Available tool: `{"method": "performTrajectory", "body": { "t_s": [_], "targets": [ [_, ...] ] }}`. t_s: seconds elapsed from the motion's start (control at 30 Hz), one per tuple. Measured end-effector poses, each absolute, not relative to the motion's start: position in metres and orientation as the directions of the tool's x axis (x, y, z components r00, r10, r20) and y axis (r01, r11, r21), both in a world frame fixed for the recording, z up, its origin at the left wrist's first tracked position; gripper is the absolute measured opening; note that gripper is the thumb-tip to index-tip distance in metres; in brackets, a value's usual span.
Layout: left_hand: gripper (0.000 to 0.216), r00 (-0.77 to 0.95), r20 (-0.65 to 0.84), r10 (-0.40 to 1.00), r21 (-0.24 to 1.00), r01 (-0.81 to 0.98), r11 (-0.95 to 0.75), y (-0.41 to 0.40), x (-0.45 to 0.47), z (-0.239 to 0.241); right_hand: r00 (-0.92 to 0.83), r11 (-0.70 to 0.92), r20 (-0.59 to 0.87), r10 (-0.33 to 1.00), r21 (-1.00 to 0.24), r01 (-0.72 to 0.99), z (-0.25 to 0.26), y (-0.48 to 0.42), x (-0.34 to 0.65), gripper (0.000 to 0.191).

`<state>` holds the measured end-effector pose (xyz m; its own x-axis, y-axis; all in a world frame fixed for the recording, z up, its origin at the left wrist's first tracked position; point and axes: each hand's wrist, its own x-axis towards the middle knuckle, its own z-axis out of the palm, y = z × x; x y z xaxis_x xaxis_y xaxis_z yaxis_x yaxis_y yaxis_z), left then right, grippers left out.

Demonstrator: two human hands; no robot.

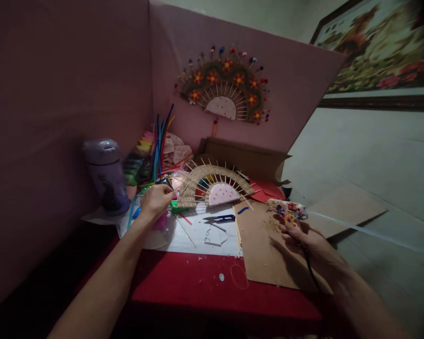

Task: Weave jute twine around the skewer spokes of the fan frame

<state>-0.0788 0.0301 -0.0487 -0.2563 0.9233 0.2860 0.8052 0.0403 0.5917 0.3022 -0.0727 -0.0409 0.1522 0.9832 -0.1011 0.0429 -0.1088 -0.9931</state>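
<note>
My left hand (157,201) pinches the left end of a half-round woven fan (198,181). Thin sticks radiate through the fan's twine-wrapped arch, and a white half disc with pink dots (223,194) sits at its centre. On the right, my right hand (300,235) is closed around a glue gun (288,208) with a colourful patterned body and a dark cord hanging below. The gun is held over a brown cardboard sheet (268,254), apart from the fan. Blue-handled thread snips (221,219) lie on white paper in front of the fan.
A purple tumbler (108,176) stands at left, near upright pipe cleaners (159,141) and folded coloured material. An open cardboard box (247,157) is behind the fan. Above, a finished flowered fan (226,89) hangs on the pink panel. Red cloth (183,278) covers the table's front.
</note>
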Motion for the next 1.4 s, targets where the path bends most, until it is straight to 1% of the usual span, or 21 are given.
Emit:
{"method": "performTrajectory", "body": {
  "t_s": [0.07,0.13,0.23,0.27,0.33,0.37,0.5,0.63,0.8,0.97,1.1,1.23,1.4],
  "targets": [
    [0.02,-0.219,0.258,0.941,0.558,0.829,0.04,0.03,-0.078,-0.05,0.015,-0.139,-0.142,0.99,-0.986,-0.096,-0.032,-0.073,0.271,0.034],
    [0.021,-0.189,0.245,0.951,0.52,0.853,0.035,0.03,-0.078,-0.051,-0.105,-0.218,-0.205,0.973,-0.967,-0.133,-0.028,-0.071,0.237,0.033],
    [0.02,-0.161,0.246,0.956,0.469,0.883,0.028,0.03,-0.076,-0.054,-0.196,-0.289,-0.271,0.942,-0.955,-0.07,-0.028,-0.064,0.19,0.032],
    [0.02,-0.155,0.246,0.957,0.458,0.889,0.026,0.03,-0.076,-0.055,-0.236,-0.289,-0.268,0.934,-0.955,-0.06,-0.029,-0.061,0.177,0.033],
    [0.021,-0.139,0.241,0.961,0.444,0.896,0.018,0.03,-0.074,-0.057,-0.296,-0.209,-0.184,0.937,-0.977,-0.054,-0.033,-0.053,0.155,0.031],
    [0.021,-0.126,0.238,0.963,0.442,0.897,0.008,0.03,-0.074,-0.058,-0.337,-0.208,-0.184,0.923,-0.978,-0.036,-0.035,-0.048,0.146,0.031],
    [0.025,-0.09,0.198,0.976,0.49,0.872,-0.019,0.031,-0.075,-0.06,-0.346,-0.178,-0.164,0.924,-0.984,-0.009,-0.043,-0.026,0.124,0.032],
    [0.026,-0.086,0.124,0.989,0.538,0.843,0.006,0.031,-0.075,-0.058,-0.364,-0.133,-0.126,0.923,-0.991,0.005,-0.052,-0.012,0.113,0.028],
    [0.024,-0.104,0.149,0.983,0.521,0.854,0.011,0.03,-0.073,-0.057,-0.379,-0.153,-0.137,0.915,-0.988,-0.01,-0.056,-0.008,0.107,0.027],
    [0.024,-0.107,0.126,0.986,0.476,0.879,0.035,0.031,-0.072,-0.057,-0.392,-0.143,-0.126,0.911,-0.99,-0.016,-0.056,-0.006,0.103,0.026],
    [0.025,-0.109,0.095,0.989,0.478,0.877,0.051,0.031,-0.073,-0.056,-0.413,-0.176,-0.172,0.895,-0.984,0.028,-0.056,-0.004,0.1,0.024],
    [0.026,-0.092,0.083,0.992,0.479,0.877,0.042,0.032,-0.074,-0.055,-0.388,-0.218,-0.226,0.894,-0.974,0.064,-0.057,-0.002,0.098,0.02],
    [0.025,-0.073,0.085,0.994,0.495,0.869,0.021,0.034,-0.076,-0.057,-0.395,-0.217,-0.239,0.887,-0.971,0.1,-0.055,-0.002,0.094,0.017]
  ]
}}
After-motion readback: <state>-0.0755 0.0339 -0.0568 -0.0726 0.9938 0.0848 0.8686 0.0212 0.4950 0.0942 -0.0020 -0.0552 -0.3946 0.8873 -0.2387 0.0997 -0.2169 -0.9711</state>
